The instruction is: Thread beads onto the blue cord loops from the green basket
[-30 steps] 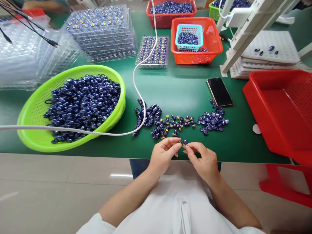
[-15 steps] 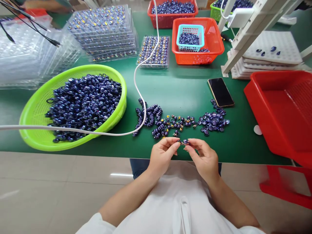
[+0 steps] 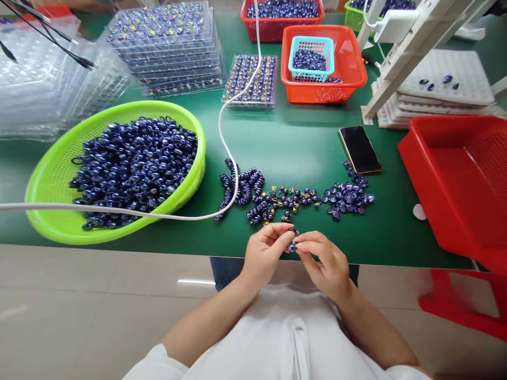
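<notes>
Close to the table's near edge, my left hand [image 3: 266,250] pinches a small dark piece, possibly a ring, between thumb and forefinger. A shiny dark-blue bead [image 3: 292,247] sits just below that pinch, with the fingertips of my right hand [image 3: 325,262] against its side. Whether the two pieces are joined is too small to tell. Just beyond my hands lie loose beads with gold-coloured bits [image 3: 291,199]. Rows of dark rings [image 3: 247,184] are to their left, and a heap of flat, dark-blue shiny pieces [image 3: 348,197] is to their right.
A lime-green basket [image 3: 37,211] full of dark-blue pieces stands left, crossed by a white cable [image 3: 222,132]. Behind are stacked clear trays [image 3: 166,53] and an orange basket [image 3: 324,94]. A phone [image 3: 360,149] and a red bin [image 3: 430,184] are at right.
The bead has swung from the right side of my left fingertips to below them. My right hand has shifted slightly left and down, its fingers now against the bead.
</notes>
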